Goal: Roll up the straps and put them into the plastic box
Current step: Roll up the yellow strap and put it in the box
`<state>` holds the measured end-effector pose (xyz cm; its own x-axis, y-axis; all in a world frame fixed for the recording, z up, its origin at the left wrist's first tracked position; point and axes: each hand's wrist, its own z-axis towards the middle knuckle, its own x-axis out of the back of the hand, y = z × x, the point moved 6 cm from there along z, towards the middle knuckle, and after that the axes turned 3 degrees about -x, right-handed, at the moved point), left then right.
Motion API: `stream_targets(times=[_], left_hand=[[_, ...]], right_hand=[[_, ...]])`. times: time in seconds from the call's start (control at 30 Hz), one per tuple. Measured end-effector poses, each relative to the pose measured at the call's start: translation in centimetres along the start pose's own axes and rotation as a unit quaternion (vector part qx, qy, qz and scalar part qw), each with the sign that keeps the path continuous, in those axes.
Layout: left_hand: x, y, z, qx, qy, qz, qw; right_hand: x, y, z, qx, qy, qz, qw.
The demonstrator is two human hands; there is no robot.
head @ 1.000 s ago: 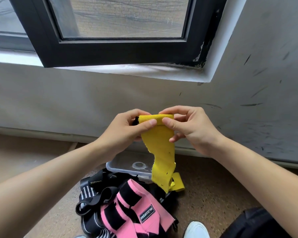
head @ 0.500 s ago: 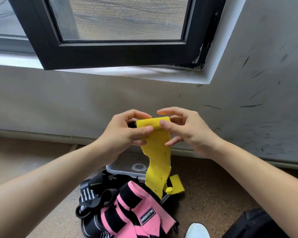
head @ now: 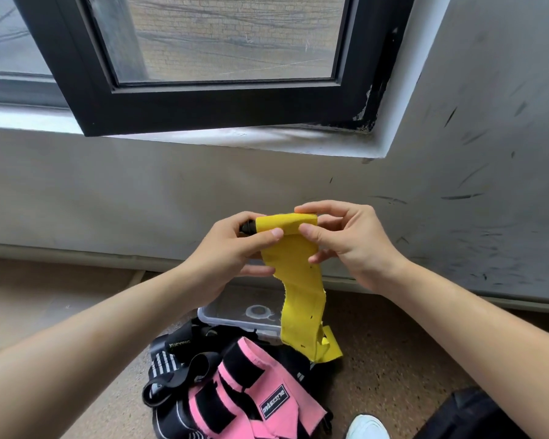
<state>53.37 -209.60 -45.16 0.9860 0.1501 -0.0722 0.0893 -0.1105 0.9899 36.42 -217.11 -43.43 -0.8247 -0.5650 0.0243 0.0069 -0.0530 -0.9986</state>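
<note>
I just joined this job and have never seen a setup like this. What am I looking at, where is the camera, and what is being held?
There is no machine here: a person works with two bare hands. The one picture comes from a camera worn on the person's head, looking forward and down. The left hand and right hand pinch the rolled top of a yellow strap, and its loose tail hangs down. Below, on the floor, are a clear plastic box and, nearer the camera, a pile of pink straps and black straps.
</note>
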Motion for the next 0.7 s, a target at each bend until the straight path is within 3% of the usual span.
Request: stream_targets(times=[0.27,0.5,0.7], left_hand=[[-0.1,0.2,0.2,0.003,0.009,-0.025,1.000],[0.2,0.6,0.1,-0.049,-0.003,-0.026,0.998],[0.1,1.0,0.0,-0.096,-0.008,0.019,0.995]], right_hand=[[0.0,-0.3,0.0,0.055,0.006,-0.043,0.998],[-0.6,0.4,-0.1,-0.046,-0.055,-0.064,0.995],[-0.5,-0.4,-0.1,-0.019,-0.046,-0.069,0.996]])
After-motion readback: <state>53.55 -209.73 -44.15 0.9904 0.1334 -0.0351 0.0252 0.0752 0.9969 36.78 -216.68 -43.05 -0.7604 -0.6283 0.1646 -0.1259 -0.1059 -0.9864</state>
